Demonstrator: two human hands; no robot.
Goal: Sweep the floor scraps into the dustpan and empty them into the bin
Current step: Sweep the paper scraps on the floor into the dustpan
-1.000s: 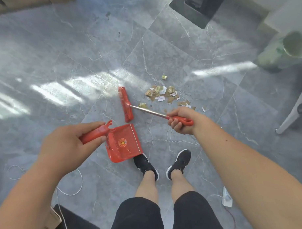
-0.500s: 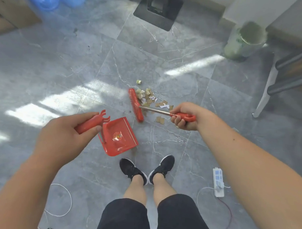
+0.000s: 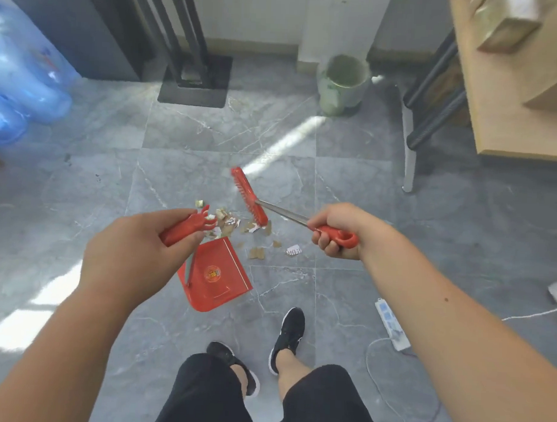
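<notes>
Two hands: left (image 3: 133,253) holds dustpan (image 3: 216,278), right (image 3: 336,228) holds brush (image 3: 249,195).

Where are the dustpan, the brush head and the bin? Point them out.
dustpan (image 3: 216,281): head view, on its flat red tray.
brush head (image 3: 248,195): head view, mid-bristle block.
bin (image 3: 339,93): head view, on its outer wall.

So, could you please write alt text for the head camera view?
A left hand holds a red dustpan while the right hand holds a red brush just beyond scattered paper scraps on the grey tiled floor. A pale green bin stands further back by the wall.
</notes>
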